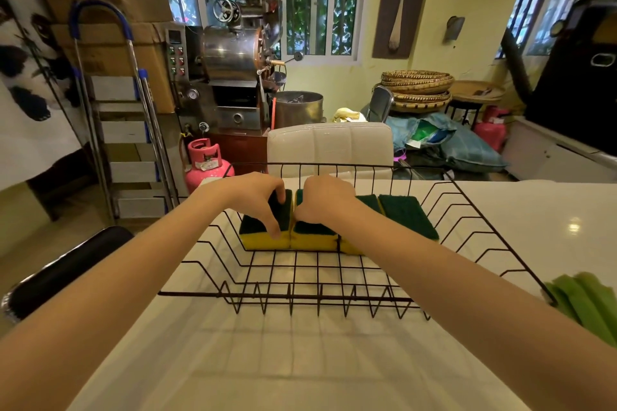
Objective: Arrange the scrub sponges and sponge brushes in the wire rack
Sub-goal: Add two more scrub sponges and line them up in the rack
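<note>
A black wire rack (pixel 474 207) stands on the white table. Several yellow scrub sponges with dark green tops lie side by side along its far half. My left hand (pixel 257 193) grips the leftmost sponge (pixel 257 233) from above, thumb on its near edge. My right hand (pixel 324 200) rests on the sponge beside it (pixel 314 237), fingers curled over its top. Another sponge (pixel 409 213) lies free at the right end of the row. A bundle of light green sponge brushes (pixel 587 304) lies on the table outside the rack's right corner.
The white table (pixel 551 220) runs wide to the right. A white padded chair back (pixel 330 147) stands just behind the rack. A black chair (pixel 63 270) sits at the table's left edge. A pink gas cylinder (pixel 207 163) and a stepladder (pixel 127 130) stand beyond.
</note>
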